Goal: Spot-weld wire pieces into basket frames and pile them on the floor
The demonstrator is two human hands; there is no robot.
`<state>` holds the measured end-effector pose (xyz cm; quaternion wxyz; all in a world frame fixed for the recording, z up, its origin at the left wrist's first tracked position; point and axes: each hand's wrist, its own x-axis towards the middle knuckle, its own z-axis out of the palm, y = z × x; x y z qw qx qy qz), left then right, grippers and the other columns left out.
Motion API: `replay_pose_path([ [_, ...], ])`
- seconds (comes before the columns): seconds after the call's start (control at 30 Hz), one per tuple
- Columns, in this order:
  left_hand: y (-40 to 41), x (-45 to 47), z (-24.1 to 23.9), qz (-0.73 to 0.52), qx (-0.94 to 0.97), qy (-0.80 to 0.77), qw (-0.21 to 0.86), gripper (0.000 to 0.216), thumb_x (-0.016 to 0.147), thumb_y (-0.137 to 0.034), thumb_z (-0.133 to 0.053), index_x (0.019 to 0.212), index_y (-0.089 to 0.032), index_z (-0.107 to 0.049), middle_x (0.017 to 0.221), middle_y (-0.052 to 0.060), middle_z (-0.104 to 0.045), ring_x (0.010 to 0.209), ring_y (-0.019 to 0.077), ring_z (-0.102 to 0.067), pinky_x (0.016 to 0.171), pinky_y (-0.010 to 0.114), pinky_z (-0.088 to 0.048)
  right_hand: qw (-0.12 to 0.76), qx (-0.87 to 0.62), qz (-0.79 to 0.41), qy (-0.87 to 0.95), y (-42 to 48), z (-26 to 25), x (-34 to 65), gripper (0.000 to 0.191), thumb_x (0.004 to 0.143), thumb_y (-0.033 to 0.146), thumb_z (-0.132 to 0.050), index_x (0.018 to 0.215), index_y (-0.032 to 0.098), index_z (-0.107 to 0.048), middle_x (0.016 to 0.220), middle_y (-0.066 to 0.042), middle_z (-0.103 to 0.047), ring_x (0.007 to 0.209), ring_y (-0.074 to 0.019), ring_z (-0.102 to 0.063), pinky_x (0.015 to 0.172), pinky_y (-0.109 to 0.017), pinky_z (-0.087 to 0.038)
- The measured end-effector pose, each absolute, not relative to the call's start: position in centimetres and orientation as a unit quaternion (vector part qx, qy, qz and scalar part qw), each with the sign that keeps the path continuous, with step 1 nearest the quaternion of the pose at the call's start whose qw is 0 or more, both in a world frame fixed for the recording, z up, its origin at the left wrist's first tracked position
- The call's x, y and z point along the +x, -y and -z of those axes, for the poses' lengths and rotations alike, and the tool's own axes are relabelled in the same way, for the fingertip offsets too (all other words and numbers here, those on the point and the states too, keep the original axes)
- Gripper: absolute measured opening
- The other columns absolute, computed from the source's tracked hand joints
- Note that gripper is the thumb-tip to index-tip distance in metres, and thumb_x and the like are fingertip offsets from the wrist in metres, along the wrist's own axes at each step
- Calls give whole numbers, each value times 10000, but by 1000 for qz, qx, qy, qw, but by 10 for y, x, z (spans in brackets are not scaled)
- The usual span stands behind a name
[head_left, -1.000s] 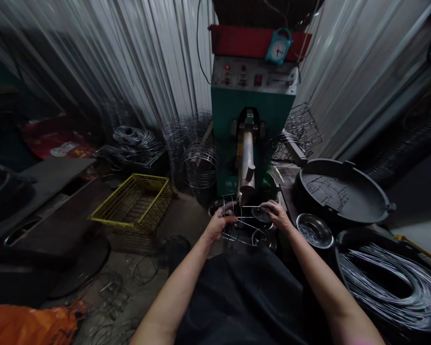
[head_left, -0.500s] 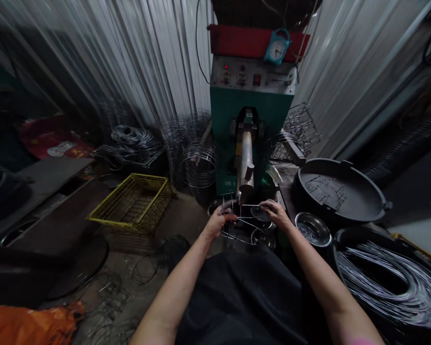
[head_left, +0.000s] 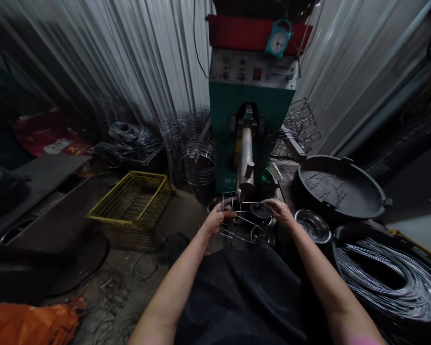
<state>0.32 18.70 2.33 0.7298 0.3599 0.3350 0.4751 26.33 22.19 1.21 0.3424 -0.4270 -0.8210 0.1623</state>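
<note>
Both my hands hold a small wire frame (head_left: 241,221) just below the metal arm (head_left: 246,160) of a green welding machine (head_left: 250,103). My left hand (head_left: 217,218) is closed on the frame's left side, thumb over the wires. My right hand (head_left: 280,211) pinches the frame's right end. The frame's top wires sit right under the arm's tip. A dark apron (head_left: 242,297) covers my lap below.
A yellow plastic crate (head_left: 132,201) lies left of me on the floor. Stacked wire rings (head_left: 197,160) stand beside the machine. To the right are a black round tray (head_left: 339,189), a small steel bowl (head_left: 312,226) and a tub of wire hoops (head_left: 388,282). An orange bag (head_left: 28,323) lies bottom left.
The view has tipped slightly, so everything sits a little higher. My hands keep the same hold on the wire frame under the machine arm.
</note>
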Motion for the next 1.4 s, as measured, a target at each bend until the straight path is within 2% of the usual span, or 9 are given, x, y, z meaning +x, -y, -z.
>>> replay_pose_path([
  [0.17,-187,3,-24,-476,360,-334,730,576,523,-101,-686,1078,-177,-550,566,-81,-430,469,53,-453,478,200,-451,283,-506,-163,798,-226,16,288,240,804,187,-404,1011,213,-523,862,-55,-623,763,-171,-585,669,-270,-442],
  [0.4,-185,2,-27,-467,359,-340,733,600,511,-94,-687,1089,-167,-545,549,-89,-408,445,47,-451,461,186,-443,291,-547,-174,765,-234,39,286,200,762,145,-367,871,175,-532,671,-24,-562,605,-138,-521,568,-234,-397],
  [0.6,-184,1,-26,-459,365,-354,728,602,516,-116,-704,1088,-190,-532,567,-95,-424,430,44,-465,431,172,-429,314,-554,-159,755,-232,43,284,206,759,148,-359,857,198,-533,687,-10,-531,610,-133,-473,576,-231,-374],
  [0.8,-182,4,-31,-455,363,-372,723,608,494,-103,-715,1072,-196,-554,580,-91,-443,457,32,-454,470,166,-445,333,-555,-119,753,-228,46,278,238,762,106,-341,887,175,-532,715,-38,-523,631,-143,-469,591,-240,-376],
  [1.07,-183,4,-29,-457,358,-357,732,613,505,-102,-712,1086,-191,-540,559,-97,-422,436,29,-444,463,171,-449,342,-542,-107,760,-227,43,278,228,760,107,-323,846,180,-521,673,-21,-500,600,-134,-468,559,-227,-377],
  [1.3,-184,2,-27,-444,383,-368,722,625,528,-141,-700,1123,-166,-509,546,-82,-471,431,62,-486,419,175,-413,346,-545,-124,754,-227,42,277,219,774,107,-335,829,173,-536,688,-28,-536,629,-140,-505,616,-252,-417],
  [1.4,-183,2,-26,-449,380,-352,728,615,529,-122,-702,1111,-188,-515,555,-91,-445,446,55,-486,454,183,-439,350,-559,-128,741,-218,29,273,246,774,103,-363,926,165,-546,801,-64,-570,740,-174,-545,695,-305,-443],
])
